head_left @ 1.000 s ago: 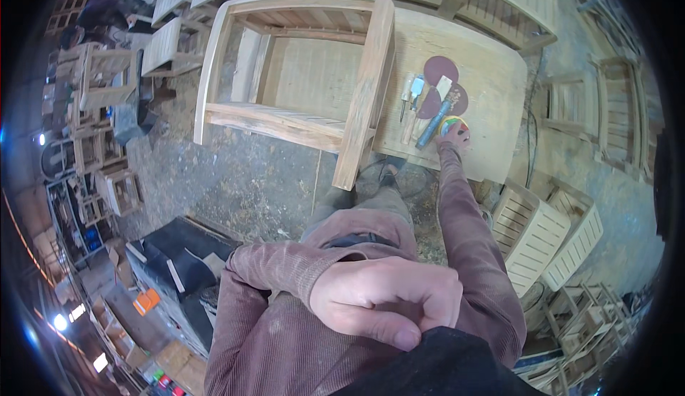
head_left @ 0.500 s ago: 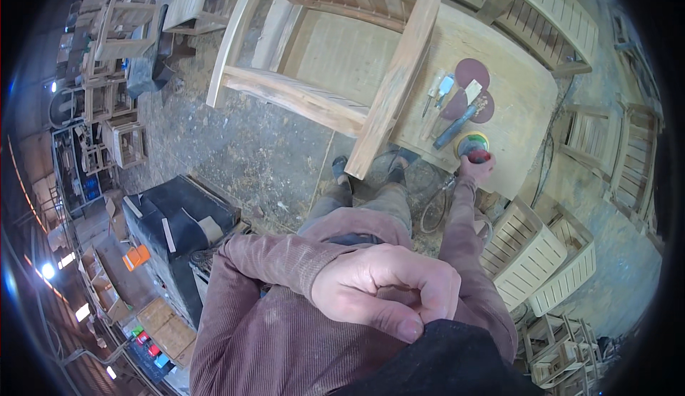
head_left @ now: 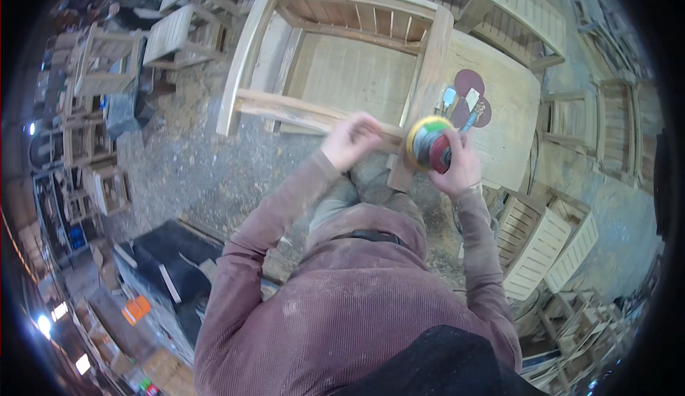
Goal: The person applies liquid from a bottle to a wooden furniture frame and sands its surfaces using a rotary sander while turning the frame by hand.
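Note:
My right hand (head_left: 462,164) is wrapped round a random orbital sander (head_left: 433,148) with a red and dark top, tilted so its yellow-rimmed, green-marked pad edge shows. The sander is in the air beside the near end of a wooden chair frame's right armrest (head_left: 433,61). My left hand (head_left: 351,141) is over the frame's front rail (head_left: 292,108), its half-curled fingers apart and somewhat blurred, with nothing visible in them. The slatted frame rests on a pale wooden tabletop (head_left: 510,139).
Maroon sanding discs (head_left: 469,83) lie on the tabletop with a blue-handled brush (head_left: 448,98) and other small tools. Slatted wooden furniture (head_left: 531,242) stands at right and behind. A black-covered bench (head_left: 171,260) is at my left, with an orange object (head_left: 135,310) beside it.
My right hand has lifted the sander off the tabletop and brought it left toward me. My left hand has moved from close before my chest out to the frame's front rail, its fingers loosening.

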